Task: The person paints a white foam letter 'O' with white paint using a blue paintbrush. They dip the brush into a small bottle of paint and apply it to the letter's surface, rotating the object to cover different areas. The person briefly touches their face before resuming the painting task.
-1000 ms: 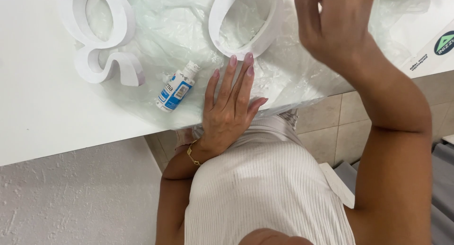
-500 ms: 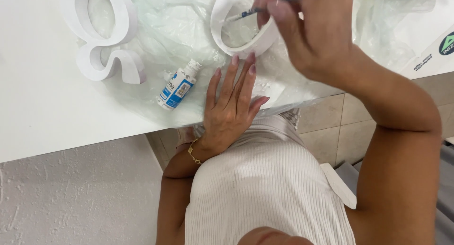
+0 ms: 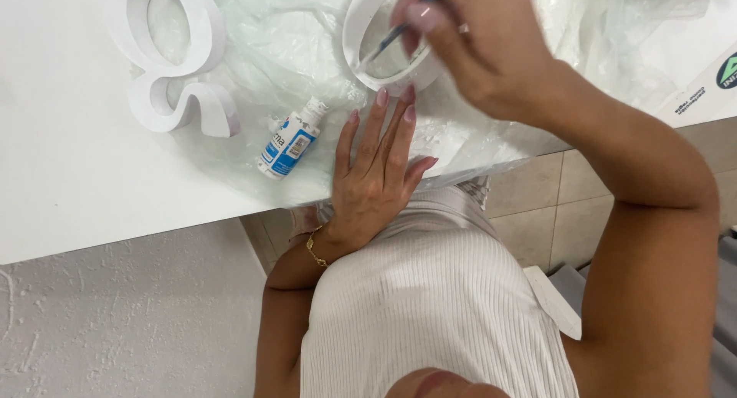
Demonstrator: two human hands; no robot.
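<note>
The right hand (image 3: pixel 476 52), in the upper middle of the frame, is closed around a thin blue-handled paintbrush (image 3: pixel 399 31), pinching it between thumb and fingers. The brush runs on a slant from upper right to lower left, its long axis diagonal, with the bristle end pointing down-left into the hollow of a white ring-shaped letter (image 3: pixel 367 52). Whether the tip touches the inner wall of the letter cannot be told, as the hand is blurred.

The left hand (image 3: pixel 376 175) lies flat and fully open, palm down, on the crinkled clear plastic sheet (image 3: pixel 292 52) near the table's front edge. It holds nothing; its 4 fingers point toward the top of the frame, and the middle fingertips reach just below the ring-shaped letter's lower rim. A thin gold bracelet (image 3: pixel 313 248) sits at the wrist.

The ring-shaped letter is matte white with a thick wall, lying flat on the plastic at top centre.

Just left of the left hand lies a small paint bottle (image 3: pixel 290 141), white with a blue label, on its side, cap pointing upper right. At the upper left a second white cut-out letter (image 3: pixel 173 68) rests on the white table (image 3: pixel 69 175).
</note>
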